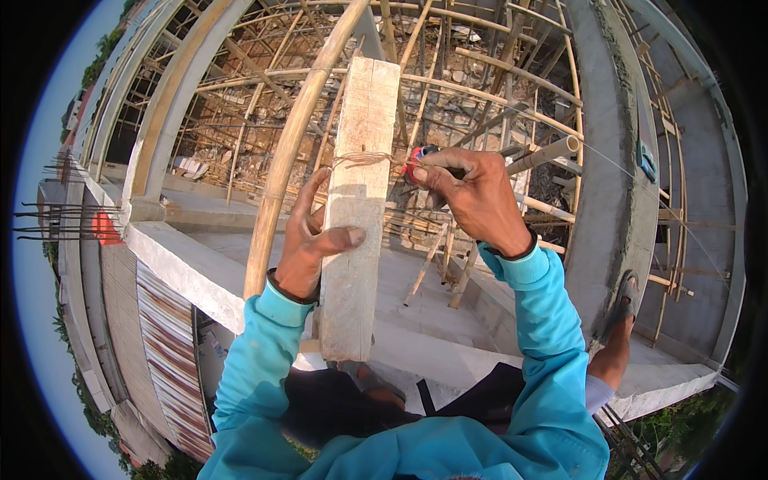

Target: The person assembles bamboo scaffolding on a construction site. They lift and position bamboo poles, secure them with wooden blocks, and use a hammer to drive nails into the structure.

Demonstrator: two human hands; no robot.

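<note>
**A long piece of wood with brown wire around it**

The piece of wood (356,216) is right in front of the person, in the middle of the view, with its long side going up and down. It is thick and straight, with flat sides. The top part is light tan, and the lower part looks more gray, like it is dusty. Thin lines run along it, and there is a small dark spot close above the wire. The bottom end looks rough.

Thin brown wire (364,159) goes across the wood in a few loose loops. The loops do not lie neatly; some strands cross each other. The wire reaches out past the right edge of the wood, toward the right hand.

The left hand (310,244) has hold of the wood below the wire. Its thumb is flat on the front, and its fingers are spread along the left side. The tips of some fingers are hidden.

The right hand (480,188) is curled up tight, with thumb and fingers pinched around a small red and blue thing (418,164). Most of that thing is covered, so I cannot tell what it is. It is just beside the wood.

A smooth yellow pole (280,176) slants by on the left.
</note>
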